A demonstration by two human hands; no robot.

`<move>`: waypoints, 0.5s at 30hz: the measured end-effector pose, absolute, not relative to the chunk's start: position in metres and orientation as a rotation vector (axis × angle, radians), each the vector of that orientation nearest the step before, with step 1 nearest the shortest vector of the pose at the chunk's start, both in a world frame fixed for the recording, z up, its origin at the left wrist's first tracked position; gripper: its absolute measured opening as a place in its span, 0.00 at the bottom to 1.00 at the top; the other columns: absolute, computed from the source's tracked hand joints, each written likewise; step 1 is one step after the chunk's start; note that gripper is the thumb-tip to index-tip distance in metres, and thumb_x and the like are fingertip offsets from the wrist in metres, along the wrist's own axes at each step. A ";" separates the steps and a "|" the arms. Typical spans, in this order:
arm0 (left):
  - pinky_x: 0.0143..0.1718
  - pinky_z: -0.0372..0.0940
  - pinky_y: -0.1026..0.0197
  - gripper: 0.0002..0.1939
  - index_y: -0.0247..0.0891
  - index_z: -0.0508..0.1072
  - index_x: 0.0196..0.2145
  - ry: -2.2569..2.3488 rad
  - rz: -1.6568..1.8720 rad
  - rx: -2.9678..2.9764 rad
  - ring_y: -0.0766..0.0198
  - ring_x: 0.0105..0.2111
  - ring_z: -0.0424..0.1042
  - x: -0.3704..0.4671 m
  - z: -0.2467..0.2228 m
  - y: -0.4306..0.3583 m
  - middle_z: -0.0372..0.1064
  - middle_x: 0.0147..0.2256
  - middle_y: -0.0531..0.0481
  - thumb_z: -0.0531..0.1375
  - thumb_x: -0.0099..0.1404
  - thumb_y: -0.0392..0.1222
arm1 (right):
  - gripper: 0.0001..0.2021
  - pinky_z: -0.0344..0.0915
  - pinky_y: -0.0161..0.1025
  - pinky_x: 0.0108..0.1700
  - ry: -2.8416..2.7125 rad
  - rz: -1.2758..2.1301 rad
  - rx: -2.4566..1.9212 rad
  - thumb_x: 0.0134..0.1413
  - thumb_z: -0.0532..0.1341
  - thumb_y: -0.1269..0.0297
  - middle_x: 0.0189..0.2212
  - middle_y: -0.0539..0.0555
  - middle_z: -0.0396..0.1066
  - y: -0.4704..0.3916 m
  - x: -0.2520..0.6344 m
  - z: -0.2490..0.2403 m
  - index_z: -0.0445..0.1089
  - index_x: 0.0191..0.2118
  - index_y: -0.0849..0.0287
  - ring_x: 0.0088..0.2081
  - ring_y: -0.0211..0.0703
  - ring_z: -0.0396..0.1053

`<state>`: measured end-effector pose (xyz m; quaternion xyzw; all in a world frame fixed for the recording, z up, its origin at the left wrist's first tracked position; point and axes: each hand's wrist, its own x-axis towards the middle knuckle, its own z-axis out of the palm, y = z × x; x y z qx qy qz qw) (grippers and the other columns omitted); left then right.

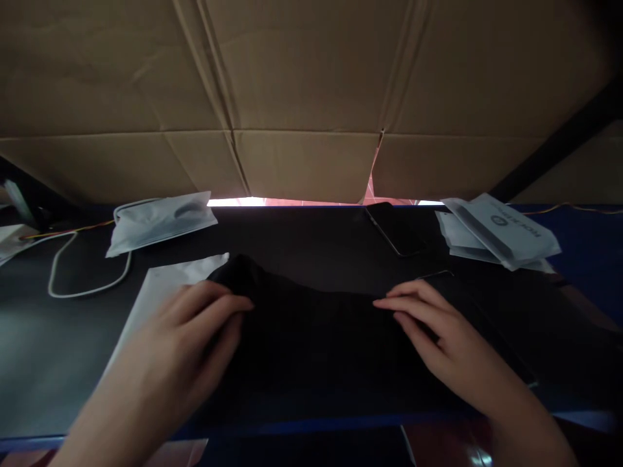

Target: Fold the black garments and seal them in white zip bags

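Where the black cloth [302, 331] lies on the dark table [302, 237] between the two hands, the left hand [195, 331] pinches its bunched far-left part beside a white bag [158, 285], and the right hand [433, 324] nips the far edge further right, fingertips drawn together. It looks light, soft and limp, perhaps a little slippery, hardly fragile; pinching near the corners should suit it best.

Cardboard [302, 71] and pale pouches [163, 224] suggest a packing workshop.
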<state>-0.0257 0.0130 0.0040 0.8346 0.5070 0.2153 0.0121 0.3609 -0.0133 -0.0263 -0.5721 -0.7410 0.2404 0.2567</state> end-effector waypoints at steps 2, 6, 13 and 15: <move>0.46 0.72 0.47 0.16 0.48 0.81 0.46 1.496 0.500 2.611 0.51 0.45 0.76 -0.009 0.002 0.027 0.75 0.48 0.46 0.52 0.79 0.44 | 0.26 0.74 0.52 0.62 -2.153 0.728 -1.539 0.67 0.59 0.71 0.66 0.48 0.67 -0.008 0.363 -0.027 0.77 0.60 0.30 0.61 0.48 0.74; 0.46 0.74 0.46 0.17 0.46 0.82 0.46 1.462 0.314 2.541 0.52 0.43 0.76 -0.006 -0.011 0.046 0.75 0.47 0.45 0.52 0.79 0.43 | 0.14 0.77 0.49 0.56 -2.082 0.795 -1.573 0.66 0.63 0.66 0.62 0.49 0.72 -0.002 0.359 -0.028 0.82 0.47 0.38 0.57 0.49 0.77; 0.62 0.73 0.42 0.29 0.48 0.65 0.74 1.414 0.368 2.553 0.46 0.61 0.75 -0.018 -0.026 0.050 0.67 0.67 0.40 0.56 0.79 0.51 | 0.18 0.67 0.38 0.27 -1.597 0.639 -1.775 0.76 0.57 0.47 0.24 0.47 0.71 0.024 0.341 -0.034 0.74 0.39 0.53 0.23 0.41 0.72; 0.66 0.69 0.38 0.35 0.49 0.54 0.79 1.421 0.349 2.598 0.42 0.66 0.70 -0.016 -0.025 0.051 0.61 0.73 0.40 0.55 0.79 0.51 | 0.15 0.66 0.39 0.28 -1.569 0.538 -1.823 0.75 0.58 0.49 0.28 0.49 0.76 0.027 0.339 -0.033 0.75 0.42 0.53 0.25 0.43 0.73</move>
